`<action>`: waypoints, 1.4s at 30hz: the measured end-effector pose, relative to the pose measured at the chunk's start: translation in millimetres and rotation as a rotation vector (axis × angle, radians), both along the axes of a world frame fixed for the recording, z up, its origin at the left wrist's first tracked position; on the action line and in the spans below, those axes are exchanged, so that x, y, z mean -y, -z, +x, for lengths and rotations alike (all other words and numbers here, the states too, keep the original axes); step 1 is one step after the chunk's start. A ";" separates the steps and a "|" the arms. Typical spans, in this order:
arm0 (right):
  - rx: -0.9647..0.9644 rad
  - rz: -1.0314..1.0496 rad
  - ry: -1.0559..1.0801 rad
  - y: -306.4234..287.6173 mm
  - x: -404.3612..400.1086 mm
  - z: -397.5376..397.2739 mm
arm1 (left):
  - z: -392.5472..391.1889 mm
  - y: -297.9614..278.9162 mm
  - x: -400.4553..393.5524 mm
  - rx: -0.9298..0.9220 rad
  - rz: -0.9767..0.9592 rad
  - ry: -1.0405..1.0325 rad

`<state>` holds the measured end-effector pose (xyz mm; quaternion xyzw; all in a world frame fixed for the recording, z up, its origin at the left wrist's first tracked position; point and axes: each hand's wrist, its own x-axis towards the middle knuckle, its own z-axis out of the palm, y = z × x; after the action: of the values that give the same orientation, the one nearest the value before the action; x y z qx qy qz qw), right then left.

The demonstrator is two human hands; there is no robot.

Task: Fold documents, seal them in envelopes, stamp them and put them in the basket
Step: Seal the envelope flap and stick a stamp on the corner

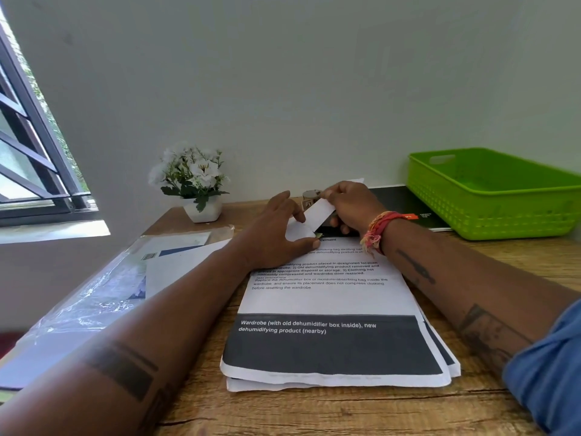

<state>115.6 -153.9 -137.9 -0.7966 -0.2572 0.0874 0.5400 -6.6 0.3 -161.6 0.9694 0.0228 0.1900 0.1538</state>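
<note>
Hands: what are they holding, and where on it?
A folded white paper: the right hand pinches its far upper end, the left hand holds its near lower end.

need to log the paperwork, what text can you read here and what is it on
"Wardrobe (with old dehumidifier box inside), new dehumidifying product (nearby)": white on the dark band of the top sheet of the document stack.
"before resetting the wardrobe": last line of that sheet's body text; the lines above are only partly readable.
Barcode on the plastic-wrapped packet: too small to read.
Orange tag and white print on the black folder: too blurred to read.
</note>
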 end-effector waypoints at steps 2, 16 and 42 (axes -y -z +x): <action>-0.018 0.023 0.023 1.9 0.4 1.6 | 0.3 0.5 -0.1 0.004 0.000 -0.001; -0.024 -0.060 -0.016 2.4 2.3 0.4 | 0.4 1.0 0.5 0.040 0.025 0.024; -0.069 -0.301 -0.172 -5.7 -3.4 -6.1 | 1.5 3.1 0.4 0.104 0.045 0.073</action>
<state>109.5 -150.5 -132.1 -0.8402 -0.2898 0.1980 0.4135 -5.1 -0.1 -164.7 0.9616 -0.0247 0.2347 0.1398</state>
